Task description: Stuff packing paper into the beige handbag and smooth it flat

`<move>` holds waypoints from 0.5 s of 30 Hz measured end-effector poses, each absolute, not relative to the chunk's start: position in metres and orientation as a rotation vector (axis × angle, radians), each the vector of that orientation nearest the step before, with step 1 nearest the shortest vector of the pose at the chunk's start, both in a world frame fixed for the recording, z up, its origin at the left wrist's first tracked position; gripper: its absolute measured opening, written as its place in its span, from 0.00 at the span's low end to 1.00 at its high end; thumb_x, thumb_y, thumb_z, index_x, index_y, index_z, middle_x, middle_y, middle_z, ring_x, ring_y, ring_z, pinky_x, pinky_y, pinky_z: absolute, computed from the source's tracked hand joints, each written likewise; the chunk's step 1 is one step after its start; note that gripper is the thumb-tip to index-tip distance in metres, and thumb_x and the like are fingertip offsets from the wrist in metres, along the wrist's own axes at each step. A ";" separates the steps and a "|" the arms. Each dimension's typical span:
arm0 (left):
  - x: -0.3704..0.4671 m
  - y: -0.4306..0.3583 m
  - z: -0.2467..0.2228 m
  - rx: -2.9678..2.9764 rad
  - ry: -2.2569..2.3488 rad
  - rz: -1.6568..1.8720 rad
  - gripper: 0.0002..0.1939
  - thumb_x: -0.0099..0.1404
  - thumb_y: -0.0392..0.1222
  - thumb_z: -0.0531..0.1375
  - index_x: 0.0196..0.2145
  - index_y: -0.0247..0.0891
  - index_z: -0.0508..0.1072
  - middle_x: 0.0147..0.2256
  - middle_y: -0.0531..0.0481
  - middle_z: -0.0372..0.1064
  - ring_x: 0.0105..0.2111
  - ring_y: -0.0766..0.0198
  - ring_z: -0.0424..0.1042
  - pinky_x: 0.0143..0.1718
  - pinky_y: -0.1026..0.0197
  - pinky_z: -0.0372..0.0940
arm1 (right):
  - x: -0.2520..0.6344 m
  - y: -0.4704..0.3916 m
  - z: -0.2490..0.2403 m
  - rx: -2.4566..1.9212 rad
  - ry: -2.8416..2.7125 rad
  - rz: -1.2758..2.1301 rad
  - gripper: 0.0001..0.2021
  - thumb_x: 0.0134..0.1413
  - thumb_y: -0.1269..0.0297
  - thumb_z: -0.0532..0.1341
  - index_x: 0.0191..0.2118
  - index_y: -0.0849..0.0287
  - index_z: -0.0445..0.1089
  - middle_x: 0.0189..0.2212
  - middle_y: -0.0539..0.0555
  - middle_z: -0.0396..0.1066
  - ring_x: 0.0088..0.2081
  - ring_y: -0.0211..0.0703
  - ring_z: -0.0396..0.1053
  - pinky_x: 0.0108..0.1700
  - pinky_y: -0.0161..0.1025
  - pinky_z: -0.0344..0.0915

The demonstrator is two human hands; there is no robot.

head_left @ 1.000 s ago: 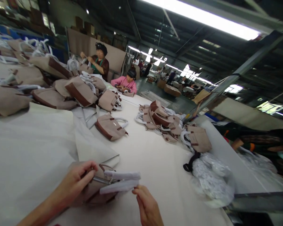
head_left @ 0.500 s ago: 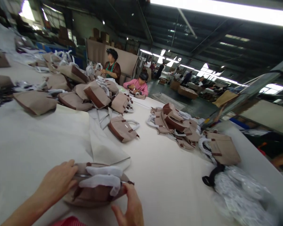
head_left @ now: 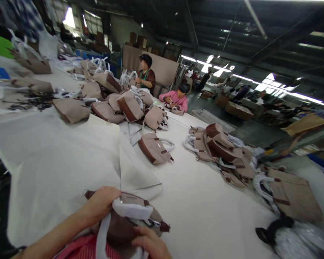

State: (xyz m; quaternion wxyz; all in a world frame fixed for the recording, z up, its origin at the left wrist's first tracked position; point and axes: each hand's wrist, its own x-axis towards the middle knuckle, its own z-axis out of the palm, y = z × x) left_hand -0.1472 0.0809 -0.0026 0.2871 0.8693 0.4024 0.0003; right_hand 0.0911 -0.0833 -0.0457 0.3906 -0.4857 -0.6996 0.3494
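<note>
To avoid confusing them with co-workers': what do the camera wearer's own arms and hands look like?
The left hand and right hand are bare, no gloves. The left forearm shows no sleeve; the right is out of frame. Red-pink striped cloth, apparently clothing, shows below.

Taupe handbag [head_left: 132, 223] with white-wrapped handles; upright on white table [head_left: 199, 216]
</note>
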 end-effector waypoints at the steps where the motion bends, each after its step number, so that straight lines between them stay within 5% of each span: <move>1: -0.143 0.080 -0.002 2.309 1.102 -0.003 0.15 0.65 0.35 0.51 0.42 0.39 0.77 0.44 0.42 0.80 0.46 0.50 0.77 0.51 0.50 0.66 | 0.095 -0.079 -0.034 -1.274 -1.692 0.989 0.20 0.59 0.70 0.52 0.50 0.50 0.77 0.54 0.57 0.78 0.56 0.47 0.75 0.56 0.42 0.72; 4: -0.137 0.078 -0.003 2.273 1.186 0.045 0.12 0.67 0.38 0.52 0.35 0.40 0.76 0.38 0.44 0.80 0.41 0.52 0.76 0.47 0.52 0.64 | 0.098 -0.054 0.007 -1.378 -1.529 1.222 0.27 0.55 0.75 0.51 0.54 0.48 0.77 0.53 0.52 0.79 0.56 0.46 0.74 0.61 0.47 0.68; 8: -0.143 0.073 -0.019 2.250 1.195 0.139 0.10 0.67 0.38 0.53 0.34 0.42 0.74 0.36 0.47 0.80 0.39 0.54 0.75 0.46 0.54 0.63 | 0.087 -0.036 0.025 -1.292 -1.655 1.274 0.20 0.61 0.70 0.56 0.52 0.44 0.78 0.51 0.47 0.80 0.54 0.48 0.76 0.61 0.49 0.69; 12: -0.144 0.067 -0.036 2.204 1.194 0.159 0.09 0.64 0.36 0.53 0.34 0.43 0.74 0.34 0.48 0.79 0.38 0.53 0.75 0.44 0.53 0.63 | 0.069 -0.034 0.004 -1.348 -1.844 1.269 0.23 0.58 0.74 0.57 0.57 0.49 0.75 0.57 0.53 0.77 0.56 0.50 0.75 0.63 0.48 0.68; 15: -0.138 0.064 -0.037 2.188 1.153 0.196 0.11 0.68 0.36 0.52 0.33 0.42 0.74 0.35 0.49 0.80 0.38 0.54 0.76 0.44 0.54 0.63 | 0.054 -0.026 -0.006 -1.461 -2.038 1.245 0.29 0.54 0.79 0.56 0.61 0.57 0.70 0.60 0.60 0.73 0.64 0.57 0.67 0.68 0.58 0.61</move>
